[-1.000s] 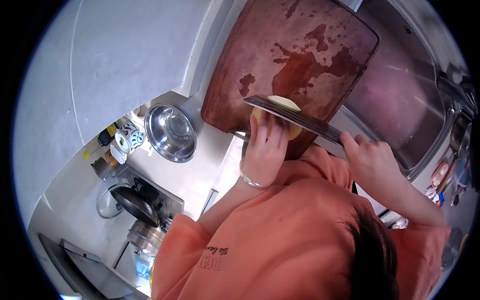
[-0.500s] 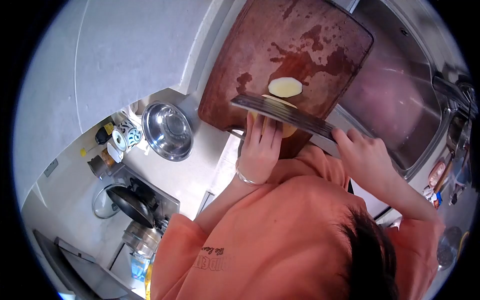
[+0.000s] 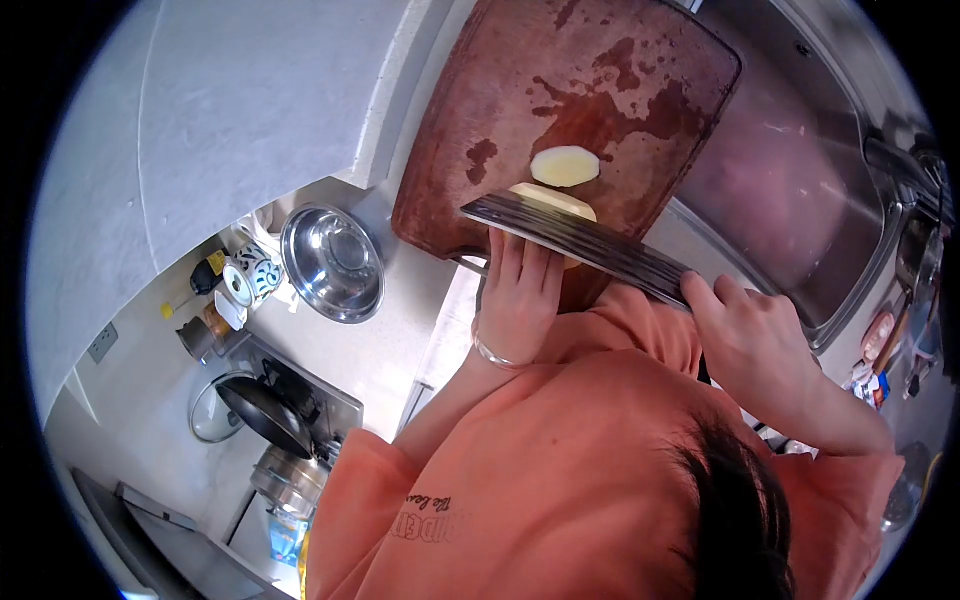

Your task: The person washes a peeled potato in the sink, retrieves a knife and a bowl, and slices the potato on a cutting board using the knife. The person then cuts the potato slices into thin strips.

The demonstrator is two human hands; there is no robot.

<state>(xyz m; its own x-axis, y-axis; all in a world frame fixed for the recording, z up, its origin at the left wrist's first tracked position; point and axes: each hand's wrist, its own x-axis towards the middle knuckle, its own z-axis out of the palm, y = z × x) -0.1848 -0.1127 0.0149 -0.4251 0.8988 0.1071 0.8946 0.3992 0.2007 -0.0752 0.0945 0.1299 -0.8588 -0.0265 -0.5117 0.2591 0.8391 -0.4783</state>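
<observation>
A pale, peeled potato [image 3: 556, 201] lies near the close end of the brown cutting board [image 3: 445, 160], partly hidden under a kitchen knife [image 3: 570, 238]. The broad dark blade crosses it at a slant, its face turned up. At the blade's right end, my right hand [image 3: 755, 335] is closed around the handle. My left hand [image 3: 522, 300], a bangle on its wrist, presses its fingers on the potato just behind the blade; the fingertips are hidden. Just beyond the potato, one cut potato slice [image 3: 565, 167] rests flat on the wet-stained board.
A steel sink [image 3: 790, 190] lies right of the board. On the left counter stands a steel bowl [image 3: 333, 263], with a patterned jar [image 3: 252, 277] beside it. A black pan [image 3: 265, 413] and a steel pot [image 3: 290, 480] are farther down. A grey cabinet [image 3: 250, 100] overhangs the upper left.
My right hand has shifted slightly right with the knife, and the blade's face is turned more upward. My left hand stays on the potato. The whole view has drifted slightly.
</observation>
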